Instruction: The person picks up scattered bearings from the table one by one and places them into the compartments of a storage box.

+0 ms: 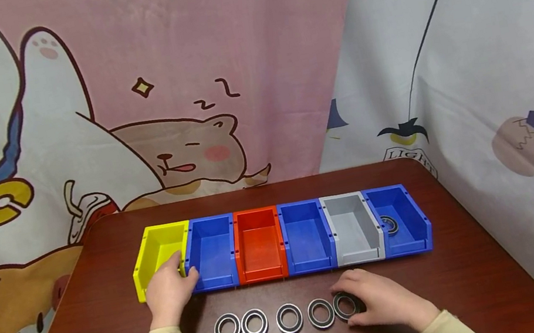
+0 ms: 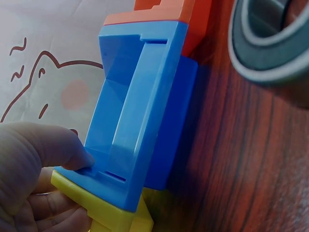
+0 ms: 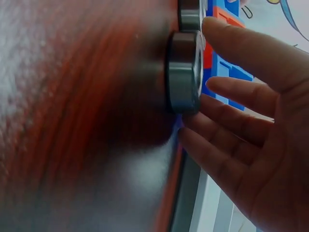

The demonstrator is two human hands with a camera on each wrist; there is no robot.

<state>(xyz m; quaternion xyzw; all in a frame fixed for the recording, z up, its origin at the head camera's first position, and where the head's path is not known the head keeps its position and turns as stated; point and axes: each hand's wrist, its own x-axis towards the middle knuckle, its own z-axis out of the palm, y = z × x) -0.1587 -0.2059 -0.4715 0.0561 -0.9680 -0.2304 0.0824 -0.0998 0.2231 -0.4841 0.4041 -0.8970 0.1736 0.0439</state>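
My left hand grips the adjoining walls of the yellow bin and the blue bin beside it. In the left wrist view, the thumb is inside the blue bin and the other fingers are on the yellow side. My right hand is around the rightmost ball bearing, thumb on the near side and fingers on the far side. Its fingers look loosely extended beside the bearing's outer ring in the right wrist view.
Several more bearings lie in a row before the bins. To the right stand a red bin, another blue bin, a grey bin and an end blue bin holding one bearing. A printed curtain hangs behind the table.
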